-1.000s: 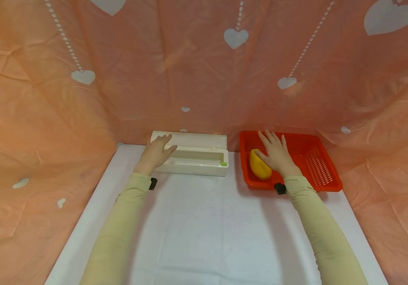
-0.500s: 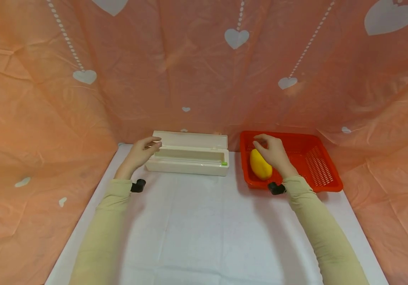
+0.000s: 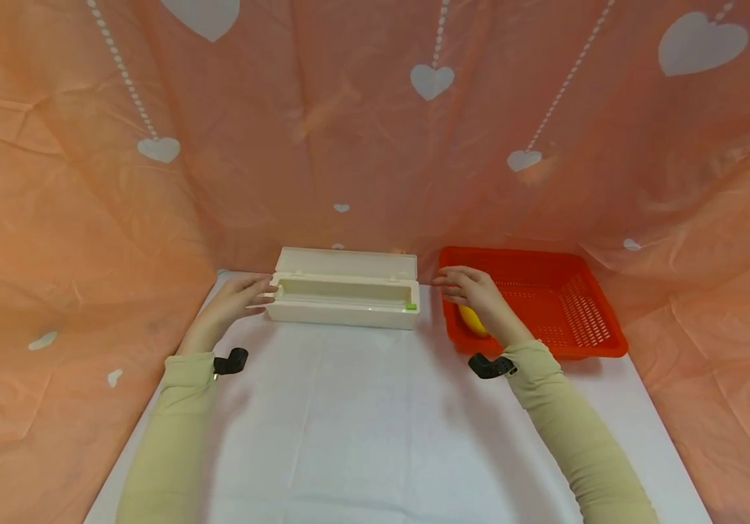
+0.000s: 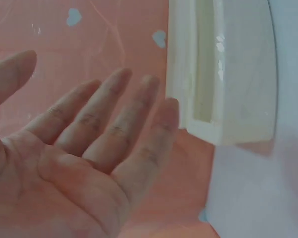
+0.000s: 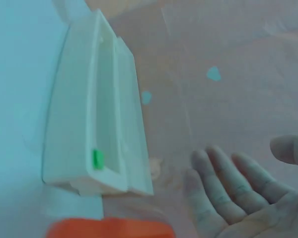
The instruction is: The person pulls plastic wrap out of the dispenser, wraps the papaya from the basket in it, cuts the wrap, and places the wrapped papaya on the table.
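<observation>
A long white cling-film dispenser (image 3: 345,314) stands on the table with its lid (image 3: 348,263) raised. A small green slider (image 3: 411,306) sits at its right end. My left hand (image 3: 227,309) hovers by the dispenser's left end, holding nothing; its palm and loosely bent fingers show in the left wrist view. My right hand (image 3: 482,300) hangs over the left side of a red plastic basket (image 3: 548,291), also holding nothing. Below it, a yellow mango (image 3: 473,321) in the basket is partly hidden by the hand.
A white cloth covers the table (image 3: 348,422). An orange curtain (image 3: 361,145) with white hearts rises behind and on both sides. Black wrist cameras (image 3: 232,361) sit on both wrists.
My left hand has moved left and toward me, away from over the dispenser. My right hand has shifted left across the basket, its spread fingers drawing together. Dispenser and basket stay put.
</observation>
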